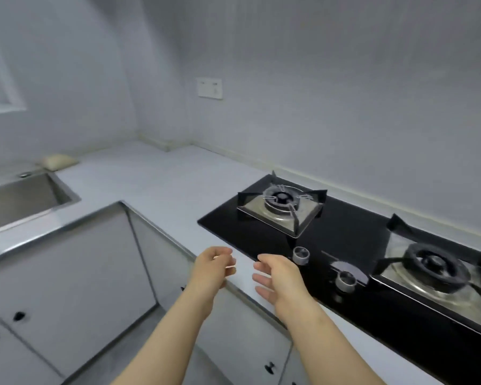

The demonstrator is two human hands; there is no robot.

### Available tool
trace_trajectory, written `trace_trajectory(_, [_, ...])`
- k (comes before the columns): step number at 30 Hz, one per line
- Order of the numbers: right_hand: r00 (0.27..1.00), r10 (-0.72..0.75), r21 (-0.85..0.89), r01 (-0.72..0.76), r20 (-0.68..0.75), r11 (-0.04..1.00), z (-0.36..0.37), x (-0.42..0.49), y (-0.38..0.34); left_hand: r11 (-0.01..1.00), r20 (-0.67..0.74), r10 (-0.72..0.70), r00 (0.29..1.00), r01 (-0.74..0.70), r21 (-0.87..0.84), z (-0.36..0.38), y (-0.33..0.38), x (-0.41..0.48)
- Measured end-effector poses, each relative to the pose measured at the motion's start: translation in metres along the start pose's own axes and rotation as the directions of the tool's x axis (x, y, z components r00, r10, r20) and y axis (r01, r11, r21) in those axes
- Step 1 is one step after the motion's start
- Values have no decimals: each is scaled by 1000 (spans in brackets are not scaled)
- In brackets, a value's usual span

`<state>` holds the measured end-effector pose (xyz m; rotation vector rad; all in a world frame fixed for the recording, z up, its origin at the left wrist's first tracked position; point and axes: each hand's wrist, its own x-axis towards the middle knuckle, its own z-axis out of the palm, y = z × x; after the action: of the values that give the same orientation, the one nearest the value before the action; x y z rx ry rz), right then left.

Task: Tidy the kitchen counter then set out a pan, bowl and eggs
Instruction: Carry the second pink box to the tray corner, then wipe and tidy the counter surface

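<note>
Counter (150, 184) edge lies below loose hands: left hand (214, 269), right hand (278, 282)

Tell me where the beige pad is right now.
In the head view the beige pad lies at the far left on the counter, just behind the far right corner of the sink.

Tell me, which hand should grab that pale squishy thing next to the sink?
Probably the left. The left hand hangs empty nearer the sink, so its path to the pale pad beside it is shorter. The right hand, also empty, sits by the stove knob, farther away.
</note>
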<state>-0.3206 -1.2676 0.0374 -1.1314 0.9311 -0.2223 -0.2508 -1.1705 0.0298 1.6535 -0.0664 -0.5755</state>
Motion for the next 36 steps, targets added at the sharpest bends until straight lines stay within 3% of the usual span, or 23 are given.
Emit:
trace_trajectory(6, [982, 16, -45, -8, 186, 999, 165, 42, -2, 999, -153, 29, 988, -34, -31, -144, 20, 78])
trace_trajectory(12, [960, 63, -139, -26, 274, 990, 277, 88, -6, 997, -281, -19, 960, -4, -80, -235, 32, 142])
trace_trajectory(24, [889, 90, -220, 12, 449, 975, 486, 234, -62, 985, -528, -28, 849, -67, -160, -363, 95, 324])
trace_trajectory(36, [874, 122, -315, 37, 470, 948, 636, 331, -99, 986, -574, -82, 815, -18, -166, -463, 127, 461])
